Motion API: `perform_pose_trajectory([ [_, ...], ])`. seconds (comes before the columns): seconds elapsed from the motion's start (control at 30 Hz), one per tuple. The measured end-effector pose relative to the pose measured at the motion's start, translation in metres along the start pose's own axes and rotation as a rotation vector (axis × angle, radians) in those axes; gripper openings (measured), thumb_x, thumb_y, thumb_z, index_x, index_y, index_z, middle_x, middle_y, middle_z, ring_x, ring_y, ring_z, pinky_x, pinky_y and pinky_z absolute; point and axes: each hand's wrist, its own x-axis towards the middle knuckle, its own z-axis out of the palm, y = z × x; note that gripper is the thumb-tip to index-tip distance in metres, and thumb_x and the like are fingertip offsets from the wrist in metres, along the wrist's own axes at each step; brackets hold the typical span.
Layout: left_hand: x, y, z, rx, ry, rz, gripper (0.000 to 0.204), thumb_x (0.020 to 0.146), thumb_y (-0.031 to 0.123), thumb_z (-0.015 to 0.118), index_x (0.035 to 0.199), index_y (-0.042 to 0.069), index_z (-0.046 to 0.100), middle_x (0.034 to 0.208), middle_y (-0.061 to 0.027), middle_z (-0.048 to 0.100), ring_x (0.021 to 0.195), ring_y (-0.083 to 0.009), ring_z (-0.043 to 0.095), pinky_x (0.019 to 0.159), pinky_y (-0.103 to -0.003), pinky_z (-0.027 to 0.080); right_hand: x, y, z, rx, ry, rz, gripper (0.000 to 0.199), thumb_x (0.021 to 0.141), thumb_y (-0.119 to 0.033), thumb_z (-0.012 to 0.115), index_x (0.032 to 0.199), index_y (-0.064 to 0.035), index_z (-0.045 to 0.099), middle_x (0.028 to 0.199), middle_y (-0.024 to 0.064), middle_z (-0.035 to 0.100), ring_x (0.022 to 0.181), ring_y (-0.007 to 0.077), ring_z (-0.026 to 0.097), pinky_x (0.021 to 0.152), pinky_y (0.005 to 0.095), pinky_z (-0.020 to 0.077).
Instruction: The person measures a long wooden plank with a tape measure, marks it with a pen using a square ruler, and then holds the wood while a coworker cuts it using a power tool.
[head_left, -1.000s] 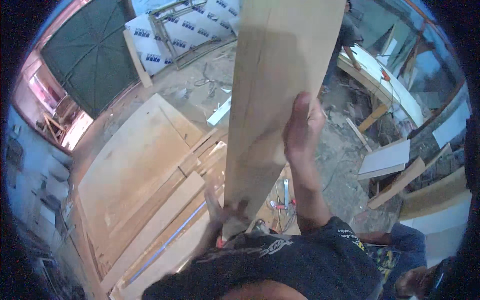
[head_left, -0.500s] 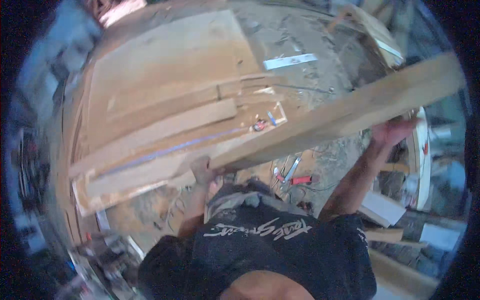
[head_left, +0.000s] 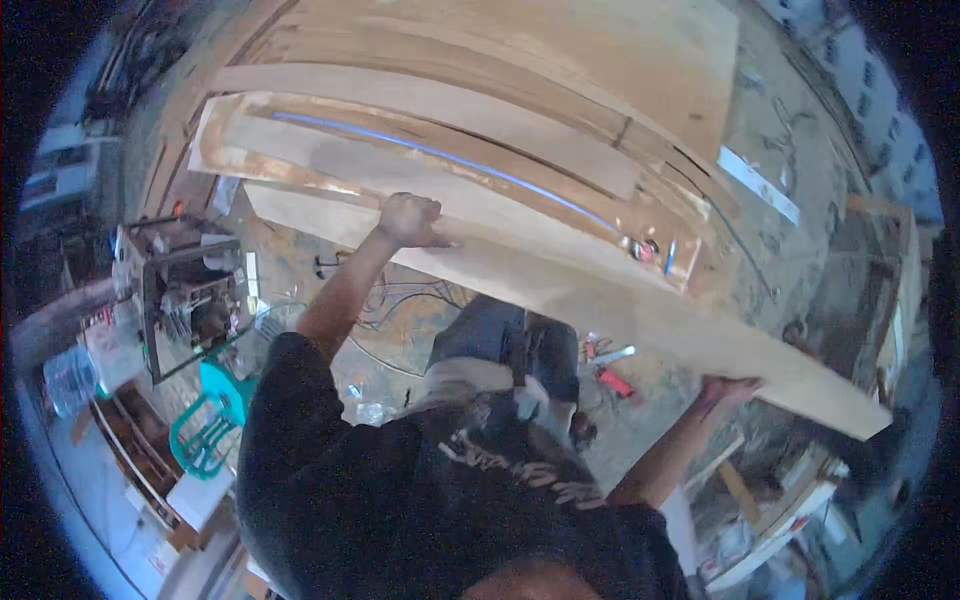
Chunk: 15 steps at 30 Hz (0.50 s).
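Note:
A long pale wooden board [head_left: 590, 295] lies across in front of me, slanting from upper left to lower right. My left hand [head_left: 410, 220] is closed over it left of the middle, thumb on the near side. Towards the right end my right hand [head_left: 730, 390] grips its near edge from below, the fingers partly hidden. Just beyond lies a wooden panel with a framed edge [head_left: 225, 150]. Along that panel runs a thin blue strip [head_left: 450, 160], ending near a small red and dark object [head_left: 645, 250], too blurred to name.
Larger wooden sheets [head_left: 640, 50] lie farther off. A pale flat strip [head_left: 760, 185] rests on the floor at the right. Below the board are a red-handled tool [head_left: 615, 380] and loose cables [head_left: 400, 300]. At left stand a dark-framed box [head_left: 190, 290] and a teal plastic chair [head_left: 205, 420].
The board has swung clockwise: its right end came down towards me and its left part rose. Both hands moved with it, still holding on. My view has turned too.

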Motion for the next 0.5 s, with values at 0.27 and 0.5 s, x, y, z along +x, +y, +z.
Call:
perform_pose_trajectory([
  [0.27,0.061,-0.113,0.099,0.076,-0.254,-0.141,0.075,0.068,0.079,0.060,0.087,0.007,0.069,0.090,-0.0146,0.068,0.089,-0.0349,0.065,0.084,-0.047,0.048,0.031,0.205,-0.061,0.018,0.116,0.234,0.094,0.077,-0.076,0.052,0.148,-0.0165,0.034,0.152,0.0132,0.034,0.136,0.0425,0.033,0.109,0.0651,0.0280],
  [0.5,0.111,-0.188,0.172,0.088,-0.369,-0.171,0.063,0.078,0.069,0.060,0.099,0.011,0.071,0.095,-0.0161,0.068,0.095,-0.0363,0.064,0.087,-0.047,0.049,0.032,0.343,-0.083,0.018,0.428,0.227,0.098,0.077,-0.081,0.047,0.149,-0.0153,0.031,0.154,0.0145,0.027,0.140,0.0411,0.026,0.111,0.0665,0.0201],
])
